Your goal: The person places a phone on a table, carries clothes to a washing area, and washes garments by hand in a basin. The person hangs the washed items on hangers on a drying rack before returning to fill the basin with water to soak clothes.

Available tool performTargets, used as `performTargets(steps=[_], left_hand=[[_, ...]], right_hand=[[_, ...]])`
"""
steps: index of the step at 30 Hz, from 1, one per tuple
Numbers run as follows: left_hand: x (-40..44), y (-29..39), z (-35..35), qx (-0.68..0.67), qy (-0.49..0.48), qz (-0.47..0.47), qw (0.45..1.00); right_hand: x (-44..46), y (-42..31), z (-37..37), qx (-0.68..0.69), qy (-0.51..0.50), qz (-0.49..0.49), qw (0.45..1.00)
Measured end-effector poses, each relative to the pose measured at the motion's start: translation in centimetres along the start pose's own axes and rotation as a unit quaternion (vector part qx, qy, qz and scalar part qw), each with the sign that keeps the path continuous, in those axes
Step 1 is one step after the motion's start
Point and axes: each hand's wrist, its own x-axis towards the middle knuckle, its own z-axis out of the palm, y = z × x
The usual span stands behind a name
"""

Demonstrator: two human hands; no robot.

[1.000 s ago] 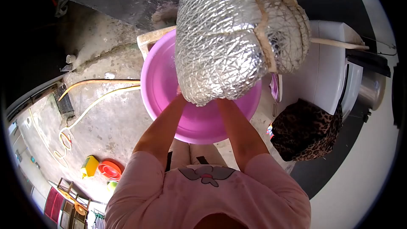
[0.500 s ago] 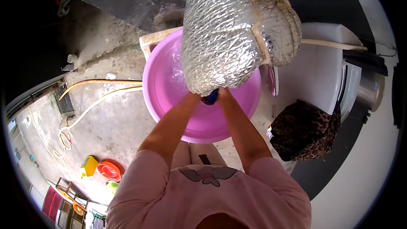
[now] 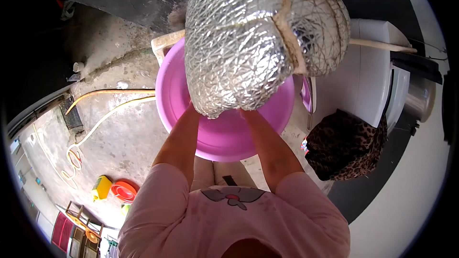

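A large, crinkled silver-foil bundle (image 3: 234, 43) with tan seams fills the upper middle, close to the camera, and covers most of both hands. Below its lower edge, over a pink basin (image 3: 217, 149), both my forearms reach in. Only the wrist end of my left hand (image 3: 192, 109) shows, at the bundle's lower left corner. My right hand (image 3: 245, 113) is visible just at its heel, under the lower edge. The fingers of both hands are hidden, so I cannot see whether they grip anything. The basin's inside is partly covered by the foil.
A pale stand (image 3: 165, 43) shows behind the basin. To the right are a white appliance (image 3: 366, 81) and a leopard-print cloth (image 3: 354, 150). Yellowish hoses (image 3: 103, 119) cross the concrete floor on the left, near a yellow jug (image 3: 101, 188) and a red basin (image 3: 123, 191).
My hands have moved apart, the left one shifting left. The dark blue thing seen between them earlier is now out of sight. The foil bundle appears larger and reaches further left.
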Motion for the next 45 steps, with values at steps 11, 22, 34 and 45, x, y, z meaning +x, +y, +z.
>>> performTargets(steps=[11, 22, 34, 45], left_hand=[[-17.1, 17.2, -18.5, -0.280, -0.054, 0.163, 0.944], [2.2, 4.7, -10.1, -0.065, 0.050, -0.123, 0.989], [0.8, 2.0, -4.6, 0.239, -0.093, 0.154, 0.954], [-17.2, 17.3, -14.6, -0.298, 0.108, 0.270, 0.909]], right_hand=[[-1.3, -2.4, -2.2, 0.627, -0.173, 0.065, 0.757], [2.0, -1.3, 1.8, 0.418, 0.068, 0.081, 0.902], [3.2, 3.3, 6.2, 0.010, -0.011, 0.033, 0.999], [-2.2, -2.0, -3.3, 0.621, -0.173, 0.068, 0.761]])
